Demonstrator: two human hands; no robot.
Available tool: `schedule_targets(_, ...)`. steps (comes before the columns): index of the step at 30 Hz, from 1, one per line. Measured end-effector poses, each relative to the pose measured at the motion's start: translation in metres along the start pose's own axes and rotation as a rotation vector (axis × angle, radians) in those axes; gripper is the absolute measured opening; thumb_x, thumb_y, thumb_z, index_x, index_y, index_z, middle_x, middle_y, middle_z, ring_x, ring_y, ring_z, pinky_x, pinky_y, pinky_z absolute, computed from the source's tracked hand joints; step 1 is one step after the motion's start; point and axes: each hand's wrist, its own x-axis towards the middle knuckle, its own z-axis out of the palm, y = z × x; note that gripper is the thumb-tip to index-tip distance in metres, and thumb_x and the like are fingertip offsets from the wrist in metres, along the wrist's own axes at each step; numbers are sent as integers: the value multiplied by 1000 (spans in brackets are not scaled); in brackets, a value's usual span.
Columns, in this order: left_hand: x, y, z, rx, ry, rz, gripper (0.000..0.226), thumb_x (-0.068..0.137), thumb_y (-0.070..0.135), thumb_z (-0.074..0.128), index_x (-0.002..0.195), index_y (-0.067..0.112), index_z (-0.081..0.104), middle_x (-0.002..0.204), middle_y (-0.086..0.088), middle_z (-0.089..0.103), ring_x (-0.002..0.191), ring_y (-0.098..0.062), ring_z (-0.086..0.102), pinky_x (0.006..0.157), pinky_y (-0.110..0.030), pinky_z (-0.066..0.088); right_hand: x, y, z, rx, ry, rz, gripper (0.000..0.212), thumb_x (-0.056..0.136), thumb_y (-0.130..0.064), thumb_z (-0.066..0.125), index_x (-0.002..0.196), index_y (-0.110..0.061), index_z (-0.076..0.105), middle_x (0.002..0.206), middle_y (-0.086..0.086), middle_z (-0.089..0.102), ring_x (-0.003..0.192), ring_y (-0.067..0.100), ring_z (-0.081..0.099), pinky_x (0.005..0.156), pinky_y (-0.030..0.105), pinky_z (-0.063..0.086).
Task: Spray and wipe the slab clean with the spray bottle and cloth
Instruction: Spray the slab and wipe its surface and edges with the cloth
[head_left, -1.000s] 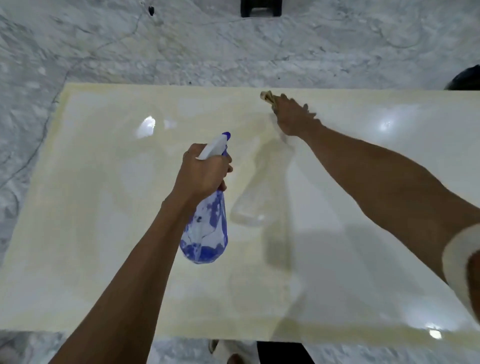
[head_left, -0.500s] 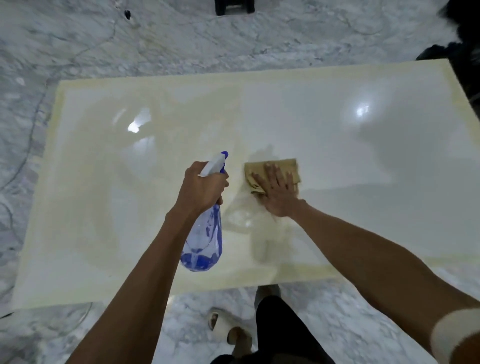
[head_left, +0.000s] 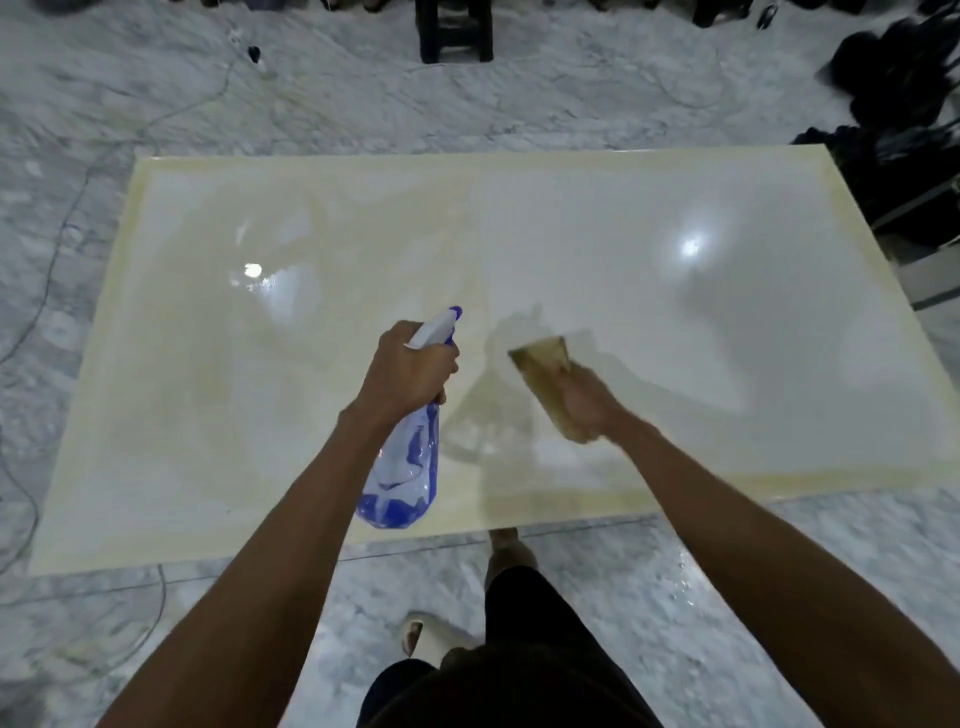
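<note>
Head view: the person is standing at the near edge of a glossy cream slab (head_left: 675, 364) that is lying flat over a marble floor (head_left: 727, 597). The left hand (head_left: 410, 366) is holding a bottle (head_left: 405, 467) above the slab's near middle, fingers wrapped round the neck just under the white trigger head, nozzle pointing away over the surface. The right hand (head_left: 584, 402) is pressing a tan cloth (head_left: 545, 366) flat on the slab, just right of the bottle; motion blur is smearing the fingers, so whether they are lying straight or curling over the cloth's near edge cannot be told. A dark stool (head_left: 454, 28) is sitting on the floor beyond the far edge, and a sandalled foot (head_left: 415, 631) is showing below.

By the look of it, the bottle is light: thin clear plastic with only a little blue liquid pooling at the bottom, so one hand at the neck should be carrying it easily with a finger free for the trigger. The cloth is soft and limp, probably damp; it will likely bunch unless a spread palm is bearing down on its middle. The slab is polished and reflecting lights, so it is probably slick where wet, letting the cloth glide. The wiping seems under way, with much of the surface likely left to cover.
</note>
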Motion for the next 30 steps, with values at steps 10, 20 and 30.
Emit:
schedule_targets(10,123,33,-42,32,183,38,22,90,5,54,88,-14,65,91,-34,69,37,-14,52,47,-25,50,310,-157,-31,-323,120,-227,40,102,-26,32,141,-19,39,123,16,61,106,37,60,91,46,47)
schedule_targets(20,149,9,-36,88,200,20,29,84,11,52,90,-15,62,91,-37,66,41,-17,54,49,-35,53,347,-101,39,-860,48,-282,57,106,-43,22,158,-33,2,167,6,-12,153,28,-13,123,50,-9)
schedule_targets(30,21,-14,-24,75,91,6,35,77,21,52,88,-10,64,78,-34,63,40,-21,56,59,-36,52,91,31,101,-968,-170,-297,74,91,-62,3,158,-33,-5,166,7,-16,152,33,-17,121,55,-9)
